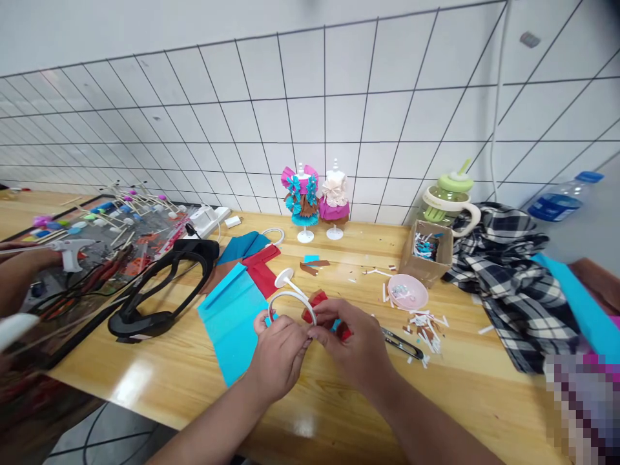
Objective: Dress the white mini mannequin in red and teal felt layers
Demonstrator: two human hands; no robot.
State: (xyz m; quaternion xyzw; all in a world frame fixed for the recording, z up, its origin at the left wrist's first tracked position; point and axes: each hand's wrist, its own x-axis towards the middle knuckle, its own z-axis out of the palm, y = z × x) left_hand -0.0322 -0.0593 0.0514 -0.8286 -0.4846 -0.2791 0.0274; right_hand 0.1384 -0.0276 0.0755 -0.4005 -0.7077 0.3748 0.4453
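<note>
**Both hands close on a tiny white frame at the craft counter**

A person's left hand (pixel 281 352) and right hand (pixel 356 352) meet just above the wooden counter (pixel 460 400), fingertips pinched together. The left hand grips a white hoop frame (pixel 290 298), whose round foot tilts up and away. The right hand pinches a red paper piece (pixel 317 302) held against the hoop. Beneath them lies a blue paper sheet (pixel 227 323), with a red sheet (pixel 264 271) behind it. Small snips (pixel 404 345) lie just right of the right hand, near a pink dish (pixel 409 294) and scattered paper scraps (pixel 426 323). Further back, two dressed miniature mannequins (pixel 303 200) stand against the tiled wall, with a cardboard box (pixel 431 255) to their right. A black headset (pixel 159 290) rests at left, where another person's hand (pixel 19 274) holds a glue gun (pixel 70 248). A plaid cloth (pixel 508 284) is heaped at right.
</note>
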